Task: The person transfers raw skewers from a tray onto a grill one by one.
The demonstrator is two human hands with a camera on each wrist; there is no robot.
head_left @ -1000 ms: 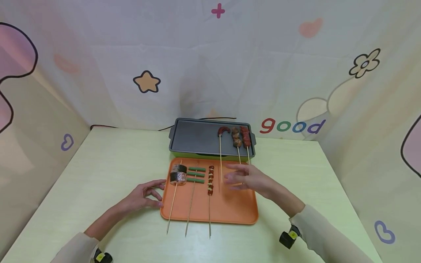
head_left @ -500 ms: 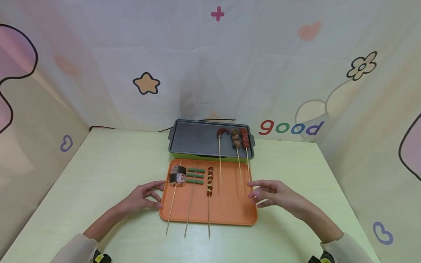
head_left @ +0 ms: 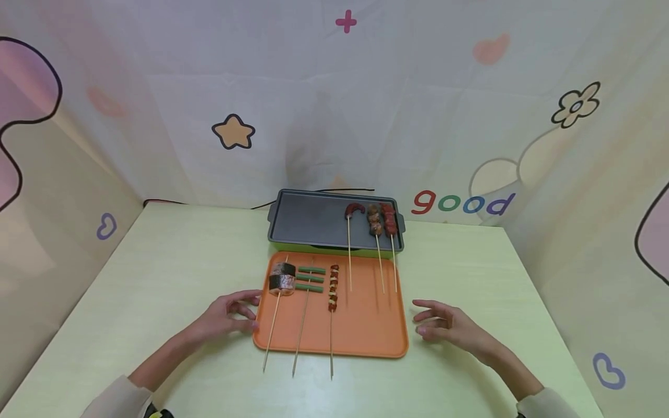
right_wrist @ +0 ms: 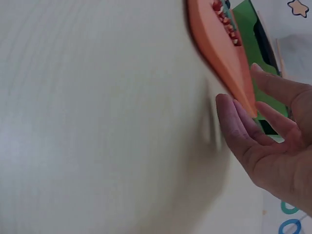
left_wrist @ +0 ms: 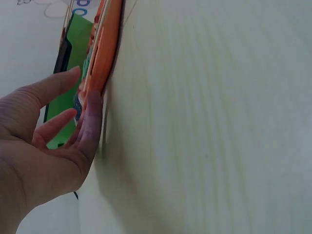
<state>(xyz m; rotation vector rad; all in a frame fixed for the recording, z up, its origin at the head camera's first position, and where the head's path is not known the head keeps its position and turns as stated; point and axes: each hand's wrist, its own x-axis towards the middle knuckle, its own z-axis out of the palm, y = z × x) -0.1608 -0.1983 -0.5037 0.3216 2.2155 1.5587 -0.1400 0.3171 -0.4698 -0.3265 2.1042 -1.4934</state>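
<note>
My left hand [head_left: 225,316] has its fingertips right at the left edge of the orange tray [head_left: 366,342], fingers relaxed. To the right of the tray, my right hand [head_left: 449,328] hovers with fingers loosely bent and nothing in them. On the tray lie a skewer of dark-wrapped rolls [head_left: 283,278], a skewer of green sticks [head_left: 310,278] and a thin skewer of small red and pale pieces [head_left: 333,288]. Behind it, a curled sausage skewer [head_left: 354,209], a brown meat skewer [head_left: 374,219] and a red meat skewer [head_left: 389,219] rest on the grill plate [head_left: 313,217].
The grill has a green base [right_wrist: 248,29] and stands directly behind the tray. Sticks from its skewers reach forward over the tray. A black cord [head_left: 164,201] runs along the back edge of the pale table [head_left: 172,255]. Printed curtains [head_left: 292,104] enclose the back and sides.
My right hand has drawn back from over the tray, near the skewer sticks, to the right of the tray. My left hand has stayed at the left edge.
</note>
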